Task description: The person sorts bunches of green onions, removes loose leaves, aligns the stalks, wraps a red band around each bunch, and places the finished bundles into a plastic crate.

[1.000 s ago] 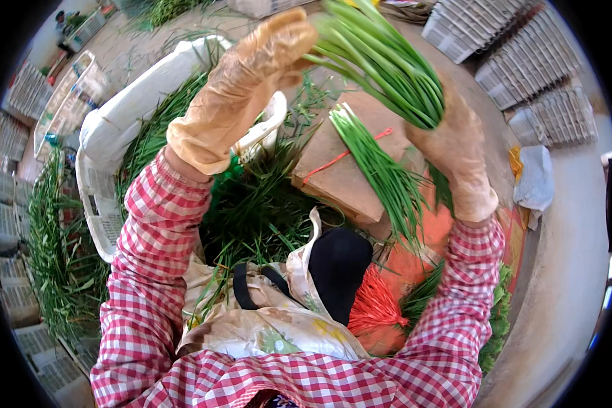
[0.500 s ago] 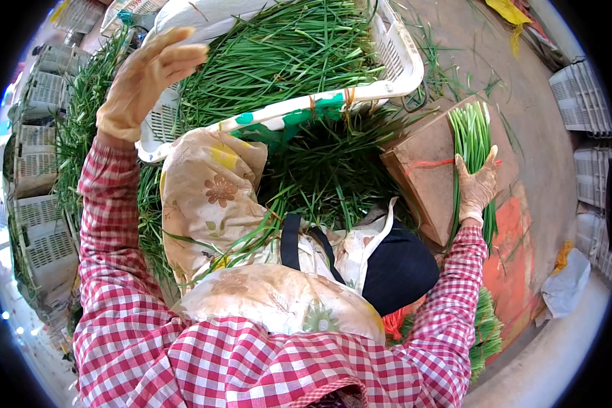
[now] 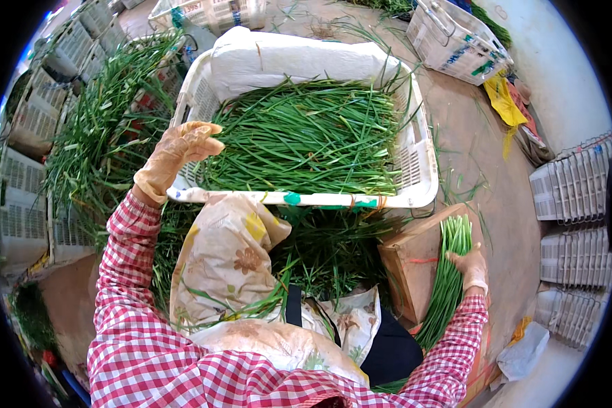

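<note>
A bundle of green garlic chives [image 3: 443, 277] with pale cut ends lies on a brown box-like block [image 3: 402, 272] at my right. My gloved right hand [image 3: 470, 267] grips its right side, thumb across the stalks; the other fingers are partly hidden. My gloved left hand [image 3: 178, 158] is raised over the left rim of a large white crate [image 3: 306, 198], fingers bent and apart, with nothing in them. Loose garlic chives [image 3: 306, 139] fill the crate in front of me, beside a rolled white cloth or sack [image 3: 289, 60].
More loose greens [image 3: 105, 129] are heaped at the left near white crates [image 3: 24, 204]. Stacked crates [image 3: 571, 183] stand along the right wall. Another crate [image 3: 455, 44] and a yellow bag [image 3: 502, 102] are at the far right. Stray leaves litter the floor.
My view has tilted up, showing more of the crate and floor beyond. My left hand has come lower, nearer the crate rim. My right hand has shifted to the bundle's right side.
</note>
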`<action>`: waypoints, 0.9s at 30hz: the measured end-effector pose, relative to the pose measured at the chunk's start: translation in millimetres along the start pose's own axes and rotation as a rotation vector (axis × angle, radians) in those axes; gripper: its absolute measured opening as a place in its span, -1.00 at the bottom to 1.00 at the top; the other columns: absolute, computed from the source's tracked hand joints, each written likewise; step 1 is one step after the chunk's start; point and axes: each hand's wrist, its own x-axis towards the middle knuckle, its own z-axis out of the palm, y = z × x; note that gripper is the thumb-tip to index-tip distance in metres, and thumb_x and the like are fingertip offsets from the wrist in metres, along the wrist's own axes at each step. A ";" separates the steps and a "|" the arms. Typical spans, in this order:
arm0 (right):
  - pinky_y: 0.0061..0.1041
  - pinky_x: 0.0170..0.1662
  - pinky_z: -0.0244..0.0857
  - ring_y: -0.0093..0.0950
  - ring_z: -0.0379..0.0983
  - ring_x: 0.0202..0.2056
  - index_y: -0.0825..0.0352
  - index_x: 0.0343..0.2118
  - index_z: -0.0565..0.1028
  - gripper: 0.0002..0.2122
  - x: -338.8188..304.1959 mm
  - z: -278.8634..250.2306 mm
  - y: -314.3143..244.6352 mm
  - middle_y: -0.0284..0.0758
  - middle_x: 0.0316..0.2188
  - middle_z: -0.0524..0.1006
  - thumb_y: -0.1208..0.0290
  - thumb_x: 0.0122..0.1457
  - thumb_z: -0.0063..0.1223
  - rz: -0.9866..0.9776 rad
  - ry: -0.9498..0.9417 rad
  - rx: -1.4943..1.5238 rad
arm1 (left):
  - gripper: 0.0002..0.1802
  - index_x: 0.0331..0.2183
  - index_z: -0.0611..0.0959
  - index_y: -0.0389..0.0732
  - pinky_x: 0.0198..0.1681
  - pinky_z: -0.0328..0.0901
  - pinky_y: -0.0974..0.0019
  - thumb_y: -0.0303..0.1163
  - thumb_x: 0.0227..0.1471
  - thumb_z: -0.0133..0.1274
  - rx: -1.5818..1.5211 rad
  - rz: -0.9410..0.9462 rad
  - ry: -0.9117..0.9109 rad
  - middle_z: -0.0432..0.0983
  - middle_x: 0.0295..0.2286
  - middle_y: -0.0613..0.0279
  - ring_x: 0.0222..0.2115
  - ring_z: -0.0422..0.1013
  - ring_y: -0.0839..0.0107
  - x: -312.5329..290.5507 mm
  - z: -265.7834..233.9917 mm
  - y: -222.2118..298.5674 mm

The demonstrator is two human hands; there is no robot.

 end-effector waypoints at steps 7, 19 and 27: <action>-0.48 0.01 0.20 -0.43 0.37 -0.09 0.33 0.12 0.30 -0.52 -20.3 0.2 -122.9 -0.20 -0.06 0.44 0.28 0.17 0.07 -0.684 0.514 1.091 | -0.62 -0.23 0.59 -0.34 -0.14 0.30 0.39 -0.23 -0.01 0.11 0.164 0.074 -0.189 0.55 -0.34 0.19 -0.28 0.43 0.44 91.4 30.6 -50.5; -0.23 0.23 -0.14 -0.27 0.23 0.10 0.35 -0.11 0.48 -0.61 3.9 58.4 -178.7 -0.32 -0.12 0.52 0.19 0.27 -0.34 -0.747 0.953 0.797 | 0.28 0.19 0.01 -0.37 0.25 -0.32 -0.11 0.40 -0.29 0.05 1.327 0.530 -0.437 -0.19 0.21 -0.20 0.25 -0.27 -0.06 175.5 219.3 -150.5; -0.30 0.24 -0.21 -0.34 0.20 0.12 0.38 -0.12 0.49 -0.52 9.9 68.3 -180.5 -0.34 -0.15 0.54 0.08 0.28 -0.41 -0.745 0.906 0.980 | -0.07 0.20 0.07 -0.27 0.21 -0.35 -0.26 0.20 0.02 -0.13 1.285 0.517 -0.703 -0.23 0.23 -0.15 0.27 -0.30 0.00 158.6 236.9 -191.4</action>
